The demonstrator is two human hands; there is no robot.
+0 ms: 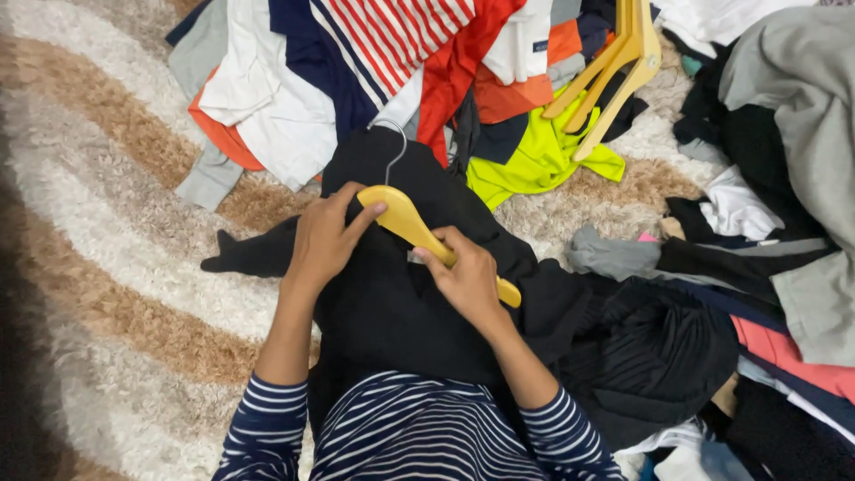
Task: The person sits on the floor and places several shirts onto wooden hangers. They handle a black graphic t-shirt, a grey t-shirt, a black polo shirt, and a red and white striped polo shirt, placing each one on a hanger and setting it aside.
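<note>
Rug: a shaggy cream-and-tan striped rug [116,267] covers the floor, and everything lies on it.
Far pile: a jumble of clothes [356,62] at the top, white, navy, orange, red-striped, with a neon yellow piece [534,160] at its near edge.
Right pile: a second heap [766,178] along the right, grey, black, white and pink, loose and unsorted.
Black garment: the black garment [392,303] lies spread in front of the person, running from the lap up toward the far pile, one sleeve trailing left.
Spare hangers: yellow hangers [623,62] rest bare on the far pile.
Hanger in hand: a yellow hanger [405,218] with a metal hook lies on top of the garment, slanting down to the right, its right end poking out past the fingers.
Left hand: the left hand [325,240] is curled around the hanger's upper shoulder, thumb pressed on top.
Right hand: the right hand [468,276] is closed on the hanger's lower arm, pinching black cloth against it.
Progress: I'd say the hanger is not yet inside the garment; both heaps look untouched, so most remains.
</note>
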